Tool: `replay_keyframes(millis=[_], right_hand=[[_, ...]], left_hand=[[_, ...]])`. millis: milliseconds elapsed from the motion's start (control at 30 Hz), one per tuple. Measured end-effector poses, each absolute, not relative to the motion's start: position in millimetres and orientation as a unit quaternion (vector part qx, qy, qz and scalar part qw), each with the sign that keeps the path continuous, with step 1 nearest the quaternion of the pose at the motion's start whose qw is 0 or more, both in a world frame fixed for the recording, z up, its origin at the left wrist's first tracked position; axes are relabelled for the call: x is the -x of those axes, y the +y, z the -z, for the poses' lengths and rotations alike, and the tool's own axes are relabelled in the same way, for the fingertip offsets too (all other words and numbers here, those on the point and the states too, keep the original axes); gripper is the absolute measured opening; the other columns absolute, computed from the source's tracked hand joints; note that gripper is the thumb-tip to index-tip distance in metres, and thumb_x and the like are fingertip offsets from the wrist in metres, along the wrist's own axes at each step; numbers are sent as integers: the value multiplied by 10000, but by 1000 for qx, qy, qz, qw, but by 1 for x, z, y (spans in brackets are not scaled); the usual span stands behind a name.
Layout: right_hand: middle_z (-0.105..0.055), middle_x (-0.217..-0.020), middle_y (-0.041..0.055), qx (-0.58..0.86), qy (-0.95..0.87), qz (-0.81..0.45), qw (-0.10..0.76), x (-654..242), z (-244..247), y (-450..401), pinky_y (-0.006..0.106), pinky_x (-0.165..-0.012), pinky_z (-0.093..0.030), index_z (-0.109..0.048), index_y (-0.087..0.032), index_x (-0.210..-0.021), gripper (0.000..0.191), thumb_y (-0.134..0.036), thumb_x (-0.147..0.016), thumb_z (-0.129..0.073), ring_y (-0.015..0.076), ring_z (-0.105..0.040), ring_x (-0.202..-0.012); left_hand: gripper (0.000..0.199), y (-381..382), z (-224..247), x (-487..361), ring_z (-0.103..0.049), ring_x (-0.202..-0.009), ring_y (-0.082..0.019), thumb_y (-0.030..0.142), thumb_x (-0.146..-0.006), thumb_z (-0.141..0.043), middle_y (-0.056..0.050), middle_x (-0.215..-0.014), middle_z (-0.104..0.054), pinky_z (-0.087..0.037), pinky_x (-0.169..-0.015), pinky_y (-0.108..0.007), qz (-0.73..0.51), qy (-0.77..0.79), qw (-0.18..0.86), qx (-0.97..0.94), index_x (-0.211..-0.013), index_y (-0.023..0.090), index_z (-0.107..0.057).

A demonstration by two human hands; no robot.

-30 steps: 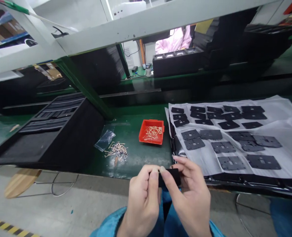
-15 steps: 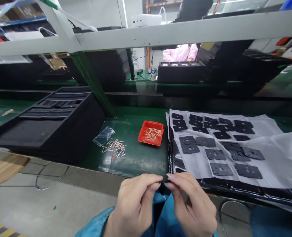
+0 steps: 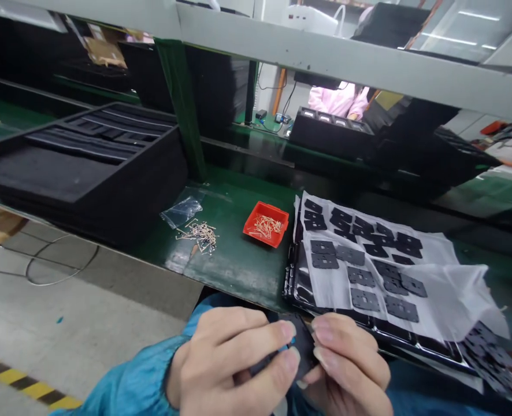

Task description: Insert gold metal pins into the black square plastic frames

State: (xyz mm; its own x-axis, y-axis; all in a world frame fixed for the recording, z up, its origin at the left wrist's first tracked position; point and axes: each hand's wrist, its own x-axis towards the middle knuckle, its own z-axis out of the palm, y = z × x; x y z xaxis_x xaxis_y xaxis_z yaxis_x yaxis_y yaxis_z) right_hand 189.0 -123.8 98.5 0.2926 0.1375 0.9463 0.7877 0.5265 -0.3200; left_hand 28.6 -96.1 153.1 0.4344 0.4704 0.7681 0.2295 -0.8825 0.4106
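Observation:
A thin black plate with a cut-out is held between both hands, just in front of the bench edge. My left hand grips it from the left, thumb and fingers bent over its face. My right hand pinches its right edge between fingers and thumb. Part of the plate is hidden behind the fingers. Similar black plates lie spread on a white sheet over a black tray to the right. A red bin of small gold-coloured pieces stands beyond my hands.
A loose pile of small metal pieces lies left of the bin, beside a clear plastic bag. A large black box with slots fills the left. More plates sit at the right edge. A person in pink is behind the shelf.
The black plate has been turned so its face now shows between my hands, where before it appeared edge-on. The view has tilted and shifted. More plates have come into view at right.

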Motion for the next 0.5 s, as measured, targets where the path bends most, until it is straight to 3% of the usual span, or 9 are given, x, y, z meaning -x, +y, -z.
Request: replay_keyframes(millis=[233, 500], right_hand=[[-665, -784, 36, 355, -672, 292, 580, -209, -109, -126, 271, -444, -586, -598, -235, -666, 274, -125, -900, -690, 170, -625, -697], [-660, -786, 37, 360, -662, 274, 598, -205, -109, -123, 310, -481, -558, -611, -202, -692, 228, -16, -806, -678, 182, -629, -732]], left_hand=[[133, -91, -144, -24, -796, -804, -197, 141, -933, -669, -40, -979, -839, -668, -707, -288, -475, 206, 132, -846, -957, 255, -734], [276, -84, -135, -26, -774, -781, -212, 85, -933, -630, -140, -1084, -808, -631, -693, -313, -483, 154, 270, -819, -1173, 205, -697]])
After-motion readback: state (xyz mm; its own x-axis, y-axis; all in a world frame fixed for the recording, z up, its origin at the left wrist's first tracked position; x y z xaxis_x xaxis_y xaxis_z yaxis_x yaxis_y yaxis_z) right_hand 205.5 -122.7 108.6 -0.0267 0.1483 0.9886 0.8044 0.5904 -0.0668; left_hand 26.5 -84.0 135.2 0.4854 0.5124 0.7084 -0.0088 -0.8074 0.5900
